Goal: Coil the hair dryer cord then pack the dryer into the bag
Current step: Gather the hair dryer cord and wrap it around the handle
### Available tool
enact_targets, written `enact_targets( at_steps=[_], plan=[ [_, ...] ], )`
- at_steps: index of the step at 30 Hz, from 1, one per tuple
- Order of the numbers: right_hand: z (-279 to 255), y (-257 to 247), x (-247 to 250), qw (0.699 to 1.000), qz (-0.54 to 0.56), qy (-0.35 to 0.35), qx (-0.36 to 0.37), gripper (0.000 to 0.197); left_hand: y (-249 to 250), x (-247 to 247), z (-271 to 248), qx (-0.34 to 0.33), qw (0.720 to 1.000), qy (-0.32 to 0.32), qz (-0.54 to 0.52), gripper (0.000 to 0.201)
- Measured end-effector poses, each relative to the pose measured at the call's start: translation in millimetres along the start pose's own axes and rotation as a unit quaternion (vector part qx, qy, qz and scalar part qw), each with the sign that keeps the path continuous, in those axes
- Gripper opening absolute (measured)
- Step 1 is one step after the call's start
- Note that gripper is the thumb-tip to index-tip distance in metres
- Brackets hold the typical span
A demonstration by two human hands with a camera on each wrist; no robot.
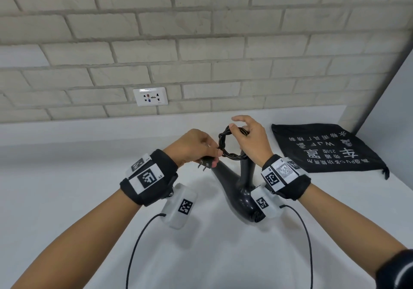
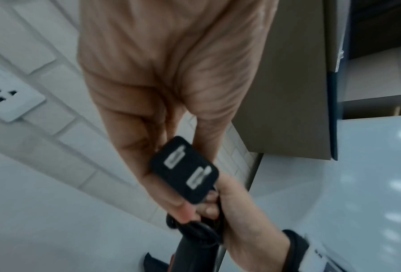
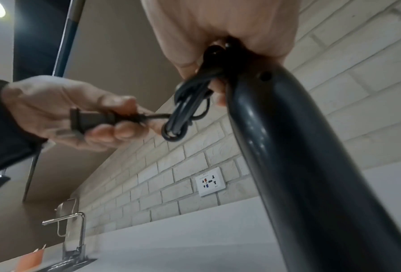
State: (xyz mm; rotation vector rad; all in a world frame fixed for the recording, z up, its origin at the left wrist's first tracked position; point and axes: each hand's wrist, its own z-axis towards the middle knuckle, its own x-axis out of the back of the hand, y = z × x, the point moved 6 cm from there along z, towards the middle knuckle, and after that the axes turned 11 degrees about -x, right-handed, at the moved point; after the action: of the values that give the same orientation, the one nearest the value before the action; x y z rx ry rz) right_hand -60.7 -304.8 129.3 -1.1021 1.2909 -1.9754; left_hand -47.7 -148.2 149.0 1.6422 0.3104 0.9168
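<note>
The black hair dryer (image 1: 232, 188) lies on the white counter (image 1: 78, 199) with its handle (image 3: 299, 165) pointing up. Its cord is wound into a small coil (image 1: 224, 142) at the handle's end. My right hand (image 1: 239, 127) pinches the top of the coil; in the right wrist view the coil (image 3: 187, 106) hangs from those fingers next to the handle. Left of the coil, my left hand (image 1: 214, 156) grips the plug (image 1: 204, 162), whose prongs (image 2: 185, 172) face the left wrist camera. The black drawstring bag (image 1: 324, 150) lies flat to the right, closed end toward me.
A wall socket (image 1: 150, 96) sits in the brick wall behind the counter. A grey side panel (image 1: 391, 101) closes off the right end. A faucet (image 3: 73, 220) and sink stand far to the left. Thin sensor cables (image 1: 138, 244) hang from both wrists.
</note>
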Motion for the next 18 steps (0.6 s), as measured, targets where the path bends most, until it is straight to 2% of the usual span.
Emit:
enact_targets(
  at_steps=[4, 7, 10, 12, 14, 16, 18],
  plan=[
    [-13.3, -13.5, 0.9, 0.999, 0.000, -0.028, 0.041, 0.017, 25.2, 28.5, -11.7, -0.084, 0.996, -0.010, 0.026, 0.011],
    [-18.4, -18.2, -1.4, 0.997, 0.029, -0.063, 0.032, 0.021, 16.5, 49.6, -15.5, -0.104, 0.994, -0.001, 0.042, 0.012],
    [-15.6, -18.3, -5.5, 0.996, -0.001, -0.085, 0.013, 0.022, -4.9, 56.0, -13.8, -0.126, 0.983, 0.051, 0.126, 0.013],
    [-12.9, -18.4, -9.3, 0.993, -0.010, -0.119, -0.007, 0.015, -9.8, 57.7, -11.2, -0.171, 0.953, 0.099, 0.228, 0.010],
    [-9.6, -19.5, -10.5, 0.989, -0.008, -0.150, -0.018, 0.016, -7.2, 56.9, -10.3, -0.227, 0.914, 0.128, 0.309, 0.012],
    [-6.8, -17.8, -9.8, 0.987, -0.017, -0.160, -0.027, 0.017, -4.4, 50.8, -10.3, -0.275, 0.861, 0.140, 0.404, 0.014],
    [-4.1, -14.5, -8.1, 0.987, -0.018, -0.153, -0.037, 0.017, -7.9, 37.6, -9.1, -0.295, 0.806, 0.144, 0.493, 0.012]
  ],
)
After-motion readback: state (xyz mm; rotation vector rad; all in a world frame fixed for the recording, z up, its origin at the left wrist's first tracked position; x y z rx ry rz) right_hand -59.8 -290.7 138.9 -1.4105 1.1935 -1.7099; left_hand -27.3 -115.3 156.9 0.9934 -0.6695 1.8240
